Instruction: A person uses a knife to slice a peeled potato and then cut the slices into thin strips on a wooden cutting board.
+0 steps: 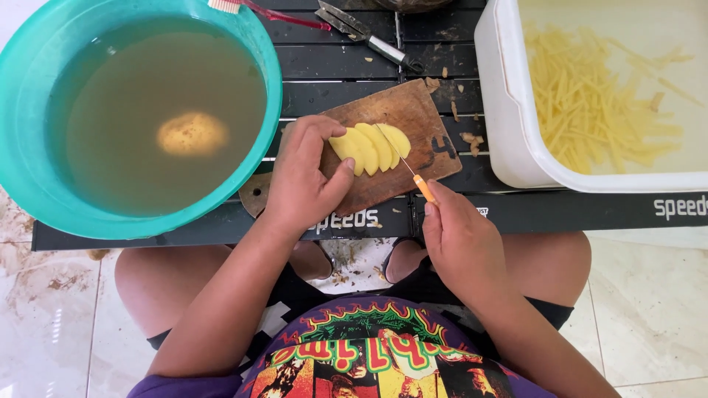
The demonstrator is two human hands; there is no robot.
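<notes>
Lay fanned in flat yellow slices: a peeled potato (371, 147), on a small wooden cutting board (398, 110) between the two hands. Was pressed down at its near end by the left hand (304, 177), fingers curled over the slices and thumb tucked against them. Was crossed by the thin blade of an orange-handled knife (413, 174), pinched in the closed right hand (461, 239), tip resting at the far slices. Judged partly done: sliced into slabs, not yet cut into sticks.

Beyond the right hand, a white tub (509, 110) of water already holding a good pile of cut potato sticks (590, 103). Beyond the left hand, a teal basin (29, 184) of cloudy water with one whole potato (192, 133) left soaking. Farther along the dark slatted worktop (332, 66), a peeler (365, 35) and scattered scraps.
</notes>
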